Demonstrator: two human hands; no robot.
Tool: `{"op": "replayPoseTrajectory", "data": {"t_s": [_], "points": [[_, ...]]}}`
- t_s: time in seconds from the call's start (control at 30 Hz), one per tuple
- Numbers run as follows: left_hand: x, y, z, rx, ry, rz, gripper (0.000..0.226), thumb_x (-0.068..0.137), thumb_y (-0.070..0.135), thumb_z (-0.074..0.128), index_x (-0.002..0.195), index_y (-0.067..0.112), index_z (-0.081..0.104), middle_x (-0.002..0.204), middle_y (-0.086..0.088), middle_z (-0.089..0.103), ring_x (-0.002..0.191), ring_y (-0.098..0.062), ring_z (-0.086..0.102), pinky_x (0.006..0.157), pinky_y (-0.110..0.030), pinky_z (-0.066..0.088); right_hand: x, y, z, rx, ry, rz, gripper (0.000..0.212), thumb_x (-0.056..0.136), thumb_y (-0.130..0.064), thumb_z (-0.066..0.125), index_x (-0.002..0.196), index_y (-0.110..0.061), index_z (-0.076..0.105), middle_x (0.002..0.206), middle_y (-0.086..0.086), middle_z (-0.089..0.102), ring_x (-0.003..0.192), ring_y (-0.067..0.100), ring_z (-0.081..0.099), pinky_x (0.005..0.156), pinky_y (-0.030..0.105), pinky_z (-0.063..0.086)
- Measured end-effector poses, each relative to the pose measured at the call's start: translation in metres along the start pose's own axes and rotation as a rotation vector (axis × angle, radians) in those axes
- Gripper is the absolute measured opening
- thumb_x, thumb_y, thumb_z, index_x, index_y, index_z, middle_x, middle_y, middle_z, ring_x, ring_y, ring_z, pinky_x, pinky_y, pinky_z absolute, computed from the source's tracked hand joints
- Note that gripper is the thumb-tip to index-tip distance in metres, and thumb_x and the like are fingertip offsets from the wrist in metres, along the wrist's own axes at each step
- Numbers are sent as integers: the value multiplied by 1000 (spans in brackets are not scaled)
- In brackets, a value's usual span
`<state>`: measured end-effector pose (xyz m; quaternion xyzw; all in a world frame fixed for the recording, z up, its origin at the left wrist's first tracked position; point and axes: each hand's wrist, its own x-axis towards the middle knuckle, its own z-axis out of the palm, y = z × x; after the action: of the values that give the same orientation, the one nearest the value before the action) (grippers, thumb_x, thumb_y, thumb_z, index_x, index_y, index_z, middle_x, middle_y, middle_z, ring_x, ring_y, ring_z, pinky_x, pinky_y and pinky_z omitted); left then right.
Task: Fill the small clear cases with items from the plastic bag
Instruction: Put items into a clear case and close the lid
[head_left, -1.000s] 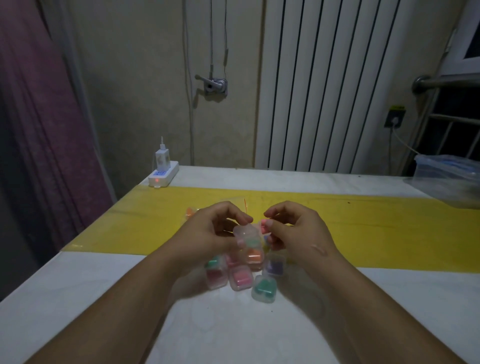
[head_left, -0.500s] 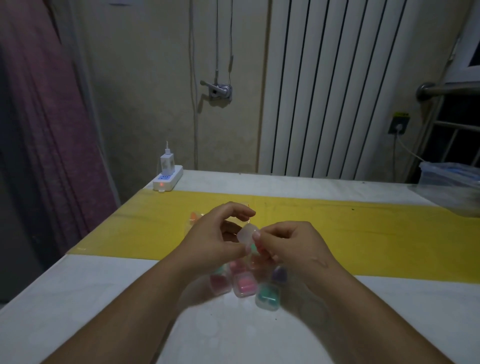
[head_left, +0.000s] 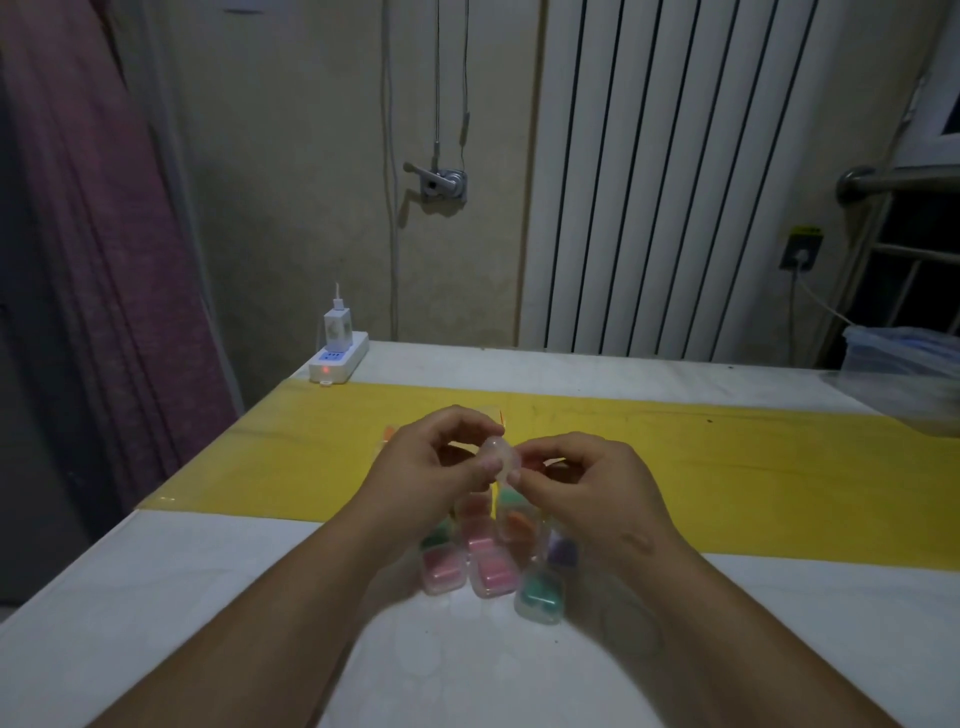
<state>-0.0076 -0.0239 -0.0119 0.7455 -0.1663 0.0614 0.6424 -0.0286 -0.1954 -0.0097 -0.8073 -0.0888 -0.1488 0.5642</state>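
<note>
Prob most done imo, w/ a bunch of filled cases (head_left: 491, 571) on the table (head_left: 208, 597) already, my left hand (head_left: 436, 467) & right hand (head_left: 576, 483) both pinching one more clear case (head_left: 501, 460) above them.

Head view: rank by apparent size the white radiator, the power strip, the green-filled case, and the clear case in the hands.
1. white radiator
2. power strip
3. green-filled case, though nearer the camera, so close to the strip
4. clear case, partly hidden by fingers

No legible txt anywhere.
</note>
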Motion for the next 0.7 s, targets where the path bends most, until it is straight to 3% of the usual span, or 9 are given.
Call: {"op": "replayPoseTrajectory", "data": {"t_s": [0.1, 0.2, 0.27, 0.4, 0.53, 0.63, 0.7], "points": [[1, -1, -1, -1, 34, 17, 26, 79, -6, 74, 91, 16, 66, 93, -7, 71, 84, -20, 68, 81, -47, 57, 5, 5, 0, 32, 57, 35, 15, 77, -19, 78, 69, -32, 76, 72, -5, 73, 68, 14, 67, 72, 35, 57], [0, 0, 1, -12, 43, 21, 28, 77, -9, 74, 91, 13, 64, 96, -5, 71, 80, -11, 66, 80, -42, 57, 5, 8, 2, 203, 11, 133, 11, 82, -15, 70, 73, -14, 76, 65, 8, 68, 62, 19, 59, 68, 41, 51], [-1, 1, 3, -15, 25, 27, 27, 77, -8, 74, 93, 10, 63, 95, -3, 71, 81, -10, 68, 79, -39, 58, 4, 11, 5, 279, -55, 171, 23, 80, -29, 71, 75, -8, 75, 66, 10, 65, 65, 22, 56, 69, 43, 49], [-3, 2, 6, -24, 11, 57, 23, 77, -6, 76, 93, 5, 62, 96, -6, 71, 84, -13, 69, 78, -40, 59, 4, 15, 8, 215, -89, 133, 33, 73, -47, 72, 78, -14, 76, 66, 6, 65, 66, 22, 57, 70, 45, 51], [-3, 0, 7, 1, 32, 65, 21, 77, 5, 80, 88, 6, 62, 102, 2, 72, 88, -16, 70, 82, -44, 59, 6, 20, 8, 169, -76, 97, 28, 78, -39, 69, 79, -12, 75, 64, 5, 63, 63, 19, 53, 65, 40, 46], [-3, -1, 8, 40, 46, 111, 29, 70, 25, 82, 83, 11, 60, 97, 1, 74, 92, -22, 71, 81, -40, 59, 7, 20, 9, 163, -48, 90, 21, 81, -33, 69, 79, -13, 75, 65, 9, 65, 62, 16, 54, 64, 38, 46], [-2, -2, 7, 122, 55, 149, 27, 73, 23, 81, 82, 14, 58, 93, 4, 74, 89, -18, 70, 79, -37, 58, 8, 20, 9, 144, -24, 89, 15, 82, -29, 69, 77, -17, 77, 69, 12, 69, 61, 15, 56, 63, 37, 47]]}}
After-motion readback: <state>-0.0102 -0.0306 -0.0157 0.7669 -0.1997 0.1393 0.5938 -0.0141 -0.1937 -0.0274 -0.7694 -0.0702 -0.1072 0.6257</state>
